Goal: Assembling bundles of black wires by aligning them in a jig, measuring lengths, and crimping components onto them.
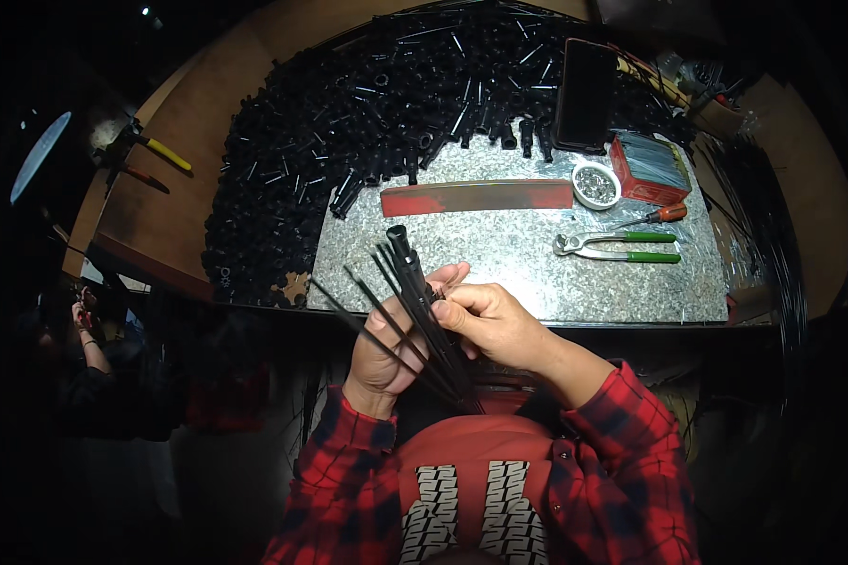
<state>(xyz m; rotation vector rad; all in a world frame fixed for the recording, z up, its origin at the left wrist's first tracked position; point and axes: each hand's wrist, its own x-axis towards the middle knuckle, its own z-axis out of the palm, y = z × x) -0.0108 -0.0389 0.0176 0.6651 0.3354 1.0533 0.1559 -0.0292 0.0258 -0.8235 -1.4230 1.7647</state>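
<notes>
The black rod bundle (421, 297) is held in the air between the two hands, in front of the person's torso and across the near edge of the speckled board (650, 294). Its long axis runs obliquely from upper left to lower right: the thick, capped end points away from the person and slightly to the left, over the board, while the other end points back toward the red apron (481, 435). Several thin rods splay from the main shaft on its left side, their free tips directed up and left, and converge near the lower end.

The left hand (386, 353) is cupped around the bundle from the left and beneath, supporting it, with fingers showing beyond the shaft. The right hand (495, 325) is narrowed to a pinch, thumb and fingertips against the right side of the shaft; whatever small part lies under them cannot be told.

On the board beyond, a red strip (477, 197) lies crosswise to the view, left of a white bowl (597, 206). Green-handled pincers (584, 249) lie nearer the person, handles pointing right.
</notes>
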